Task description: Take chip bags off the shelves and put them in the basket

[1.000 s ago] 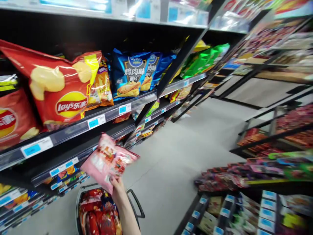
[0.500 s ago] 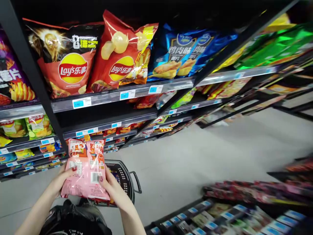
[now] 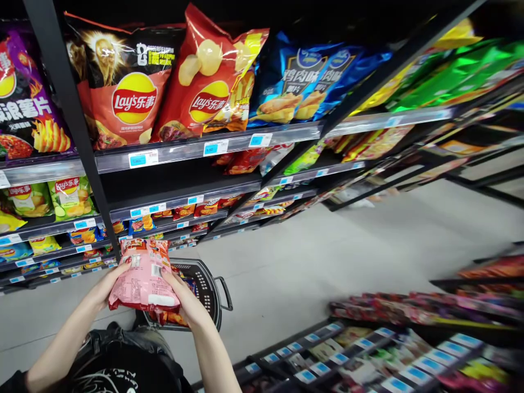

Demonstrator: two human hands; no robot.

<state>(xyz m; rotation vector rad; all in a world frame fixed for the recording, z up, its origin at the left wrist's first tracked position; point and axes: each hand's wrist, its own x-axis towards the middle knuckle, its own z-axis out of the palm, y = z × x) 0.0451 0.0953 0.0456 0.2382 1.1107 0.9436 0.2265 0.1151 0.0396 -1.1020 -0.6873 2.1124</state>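
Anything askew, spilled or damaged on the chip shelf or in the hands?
The red Lay's bag on the shelf looks askew: it slants, one top corner jutting up, and partly covers an orange bag. No spill shows; the held pink bag shows no visible tear.

Plump pink snack bag [image 3: 139, 281], red-edged, barcode side up, between left grip [image 3: 107, 284] and right grip [image 3: 183, 295]
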